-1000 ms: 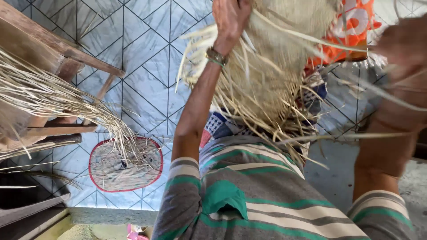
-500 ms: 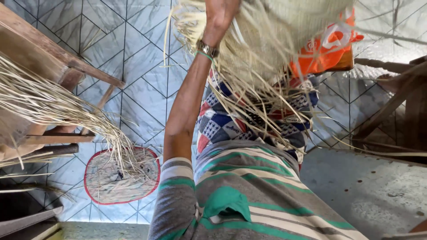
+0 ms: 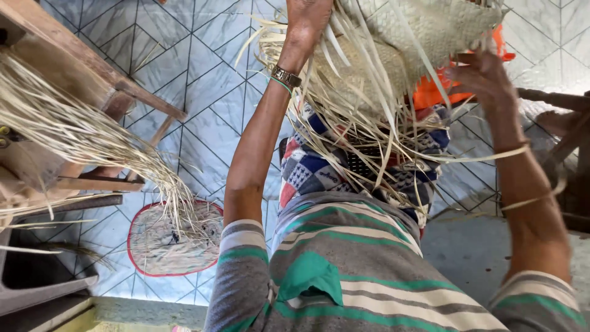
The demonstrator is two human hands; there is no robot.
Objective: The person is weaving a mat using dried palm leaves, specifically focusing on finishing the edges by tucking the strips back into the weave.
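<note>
Woven piece: pale half-woven straw mat (image 3: 424, 31) held up high in front of the person, its finished part at the top right, loose strips (image 3: 362, 123) hanging down from its lower edge over the lap.
Left hand: the left hand (image 3: 307, 15) is raised at the top of the view, partly cut by the edge, closed on the mat's left side, with strips spilling over and past the fingers; a metal watch (image 3: 286, 76) and a thin green band sit on that wrist.
Right hand: the right hand (image 3: 482, 77) is up just below and right of the woven part, fingers spread and blurred; I cannot tell whether it grips anything. A single strip loops across its forearm.
Mat against hands: the woven part lies between the two hands, touching the left one, just above the right.
Clothing: striped grey and green shirt (image 3: 344, 270), patchwork cloth (image 3: 307, 166) over the lap, orange cloth (image 3: 430, 95) behind the strips.
Surroundings: wooden frame (image 3: 74, 55) at left bearing a sheaf of dry straw (image 3: 80, 141); small round mat with a red rim (image 3: 166, 240) on the tiled floor (image 3: 184, 55).
</note>
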